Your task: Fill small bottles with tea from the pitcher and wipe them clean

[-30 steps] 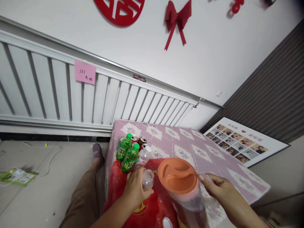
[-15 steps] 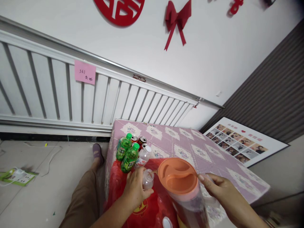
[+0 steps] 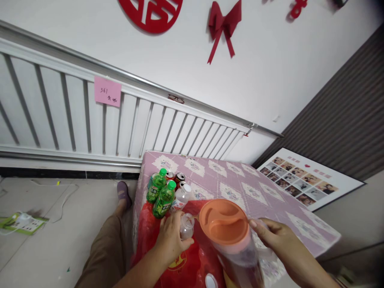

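My left hand (image 3: 172, 236) is wrapped round a small clear bottle (image 3: 187, 228) without a cap, its mouth facing up. My right hand (image 3: 270, 236) grips the handle of a clear pitcher (image 3: 240, 264) with an orange lid (image 3: 224, 222). The pitcher is tilted toward the bottle, and its spout sits close to the bottle's mouth. Brownish liquid shows at the spout and inside the bottle neck. Dark contents show through the pitcher's wall. Two green bottles (image 3: 164, 200) with green caps and a white-capped clear bottle (image 3: 181, 198) stand just beyond my left hand.
Several drink cans (image 3: 180, 177) stand behind the bottles. A red plastic sheet (image 3: 162, 264) covers the near part of the purple patterned bed (image 3: 207, 170). A white radiator (image 3: 126, 124) runs along the wall. On the floor at left lies a power strip (image 3: 25, 224) with a cable.
Almost nothing differs. Both hands keep their hold, and the pitcher and small bottle stay in nearly the same place.
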`<act>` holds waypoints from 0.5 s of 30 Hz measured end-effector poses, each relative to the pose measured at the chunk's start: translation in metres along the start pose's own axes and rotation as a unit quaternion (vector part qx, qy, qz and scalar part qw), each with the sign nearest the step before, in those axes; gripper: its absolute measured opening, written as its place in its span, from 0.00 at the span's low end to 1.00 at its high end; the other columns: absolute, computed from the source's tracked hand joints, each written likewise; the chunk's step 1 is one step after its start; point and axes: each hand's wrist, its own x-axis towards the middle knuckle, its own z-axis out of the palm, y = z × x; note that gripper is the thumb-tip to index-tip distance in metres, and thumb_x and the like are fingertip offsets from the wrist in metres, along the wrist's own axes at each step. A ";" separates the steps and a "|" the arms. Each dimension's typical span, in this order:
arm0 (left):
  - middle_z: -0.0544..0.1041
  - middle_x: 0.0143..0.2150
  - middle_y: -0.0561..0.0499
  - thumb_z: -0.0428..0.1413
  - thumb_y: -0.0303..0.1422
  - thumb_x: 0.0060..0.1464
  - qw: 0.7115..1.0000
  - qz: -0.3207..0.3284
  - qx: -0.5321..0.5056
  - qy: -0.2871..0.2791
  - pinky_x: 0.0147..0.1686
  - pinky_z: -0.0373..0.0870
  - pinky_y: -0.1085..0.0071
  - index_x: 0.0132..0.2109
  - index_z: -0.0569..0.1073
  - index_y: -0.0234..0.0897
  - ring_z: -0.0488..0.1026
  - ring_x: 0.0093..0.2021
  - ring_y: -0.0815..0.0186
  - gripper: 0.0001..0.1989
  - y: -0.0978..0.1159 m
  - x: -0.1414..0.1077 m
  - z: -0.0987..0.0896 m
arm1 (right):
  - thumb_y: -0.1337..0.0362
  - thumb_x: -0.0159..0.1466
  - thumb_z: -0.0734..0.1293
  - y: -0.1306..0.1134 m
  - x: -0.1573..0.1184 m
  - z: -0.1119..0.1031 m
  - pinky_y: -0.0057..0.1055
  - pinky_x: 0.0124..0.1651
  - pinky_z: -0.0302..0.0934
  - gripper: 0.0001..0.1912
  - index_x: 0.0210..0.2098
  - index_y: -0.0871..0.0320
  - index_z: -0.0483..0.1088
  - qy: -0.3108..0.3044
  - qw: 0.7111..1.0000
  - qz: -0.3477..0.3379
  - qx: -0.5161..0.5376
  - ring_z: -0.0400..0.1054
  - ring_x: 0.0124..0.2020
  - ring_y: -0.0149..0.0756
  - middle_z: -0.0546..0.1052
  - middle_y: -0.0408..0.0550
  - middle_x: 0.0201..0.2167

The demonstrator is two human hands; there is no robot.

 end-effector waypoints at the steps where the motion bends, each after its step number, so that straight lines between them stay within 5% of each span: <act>1: 0.74 0.58 0.41 0.65 0.31 0.38 1.000 0.000 0.000 0.000 0.61 0.57 0.48 0.57 0.64 0.38 0.69 0.59 0.49 0.37 0.000 0.000 0.000 | 0.36 0.52 0.66 0.001 0.000 0.000 0.27 0.26 0.57 0.30 0.18 0.59 0.71 -0.013 1.000 0.010 0.007 0.59 0.24 0.34 0.68 0.43 0.19; 3: 0.74 0.58 0.40 0.65 0.31 0.38 1.000 -0.002 0.000 0.000 0.61 0.57 0.47 0.57 0.64 0.37 0.70 0.58 0.48 0.37 0.000 -0.001 0.000 | 0.36 0.53 0.66 0.002 0.001 -0.001 0.28 0.28 0.56 0.30 0.19 0.58 0.71 -0.049 0.998 0.031 0.024 0.59 0.26 0.35 0.68 0.42 0.20; 15: 0.74 0.58 0.41 0.66 0.30 0.38 1.000 -0.002 -0.001 0.004 0.62 0.56 0.49 0.57 0.64 0.39 0.69 0.59 0.49 0.37 0.002 0.000 0.000 | 0.39 0.53 0.67 0.001 0.001 -0.002 0.28 0.28 0.59 0.27 0.20 0.58 0.74 -0.040 0.999 0.029 0.019 0.63 0.26 0.36 0.72 0.43 0.20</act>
